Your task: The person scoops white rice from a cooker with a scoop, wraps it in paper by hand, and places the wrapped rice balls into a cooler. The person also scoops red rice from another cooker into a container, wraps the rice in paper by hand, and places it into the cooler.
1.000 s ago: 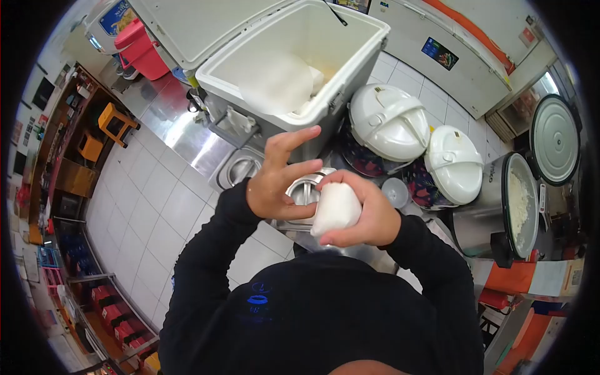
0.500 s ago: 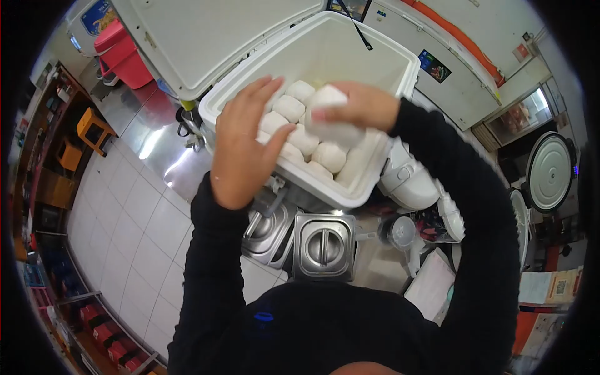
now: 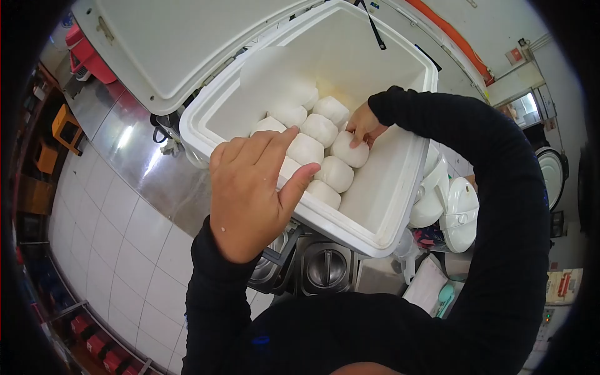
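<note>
Several smooth white balls (image 3: 319, 130) lie packed in rows inside a large white cooler box (image 3: 390, 240); I cannot tell what they are made of. My right hand (image 3: 369, 125) reaches down into the box, fingers closed on a white ball (image 3: 349, 150) at the right end of the rows. Part of that hand is hidden behind its own wrist. My left hand (image 3: 250, 190) is held over the box's near left rim, palm down, fingers stretched and thumb apart, gripping nothing. It hides some balls in the near left corner.
The cooler's raised lid (image 3: 162, 47) leans back at the upper left. Below the box stand steel pans with lids (image 3: 326, 267). White lidded containers (image 3: 461, 215) sit at the right. Orange stools (image 3: 65, 128) and a red bin (image 3: 90, 59) are on the left.
My right hand has lowered from above the balls, where it held a white ball, into the box's right side. The view has shifted and the box appears larger. My left hand stays open by the rim.
</note>
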Motion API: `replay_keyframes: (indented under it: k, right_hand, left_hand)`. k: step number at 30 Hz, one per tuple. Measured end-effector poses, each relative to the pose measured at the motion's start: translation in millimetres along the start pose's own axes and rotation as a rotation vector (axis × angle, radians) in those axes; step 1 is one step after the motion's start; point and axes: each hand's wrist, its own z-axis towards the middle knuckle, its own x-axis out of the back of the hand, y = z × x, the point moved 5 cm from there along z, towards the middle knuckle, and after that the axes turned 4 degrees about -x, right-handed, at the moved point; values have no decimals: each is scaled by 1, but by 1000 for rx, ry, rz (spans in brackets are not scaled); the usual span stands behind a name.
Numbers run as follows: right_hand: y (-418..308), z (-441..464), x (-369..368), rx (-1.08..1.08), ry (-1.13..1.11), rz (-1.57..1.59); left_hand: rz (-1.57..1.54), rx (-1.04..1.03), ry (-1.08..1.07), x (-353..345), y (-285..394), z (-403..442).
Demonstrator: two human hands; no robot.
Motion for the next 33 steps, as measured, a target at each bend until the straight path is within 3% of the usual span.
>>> replay_keyframes:
  k: [6, 9, 11, 13, 16, 17, 21, 24, 26, 28, 29, 31, 33]
  right_hand:
    - [1, 4, 22, -157, 281, -314]
    - [-1, 5, 14, -42, 234, -334]
    - [4, 34, 34, 166, 124, -799]
    - [-4, 28, 18, 211, 67, -1217]
    - [-28, 14, -3, 27, 191, -1591]
    - [-41, 4, -10, -23, 328, -1597]
    - [-64, -57, -34, -212, 897, -1519]
    - [-25, -144, -108, 548, 1354, -963]
    - [32, -191, -176, 780, 1392, -860]
    - [111, -226, -235, 862, 1313, -743]
    - [160, -237, -258, 868, 1284, -678]
    - [256, -260, -310, 782, 1191, -407]
    - [356, -279, -359, 765, 1278, -180]
  left_hand:
    - [29, -23, 24, -1, 1, -1]
    - [42, -27, 19, -2, 4, 0]
    - [44, -23, 28, -4, 4, -2]
    - [46, -27, 48, -4, 4, -2]
    - [35, -40, 80, -4, 5, -4]
    - [25, -50, 89, -3, 5, -4]
    - [22, -65, 90, -4, 4, -5]
    - [101, -81, 97, -3, 9, -10]
    - [160, -95, 133, -6, 12, -17]
    - [142, -28, 207, -10, 27, -31]
    - [91, 52, 239, -18, 42, -43]
    - [173, 10, 355, -31, 103, -76]
    - [34, -73, 402, -59, 178, -115]
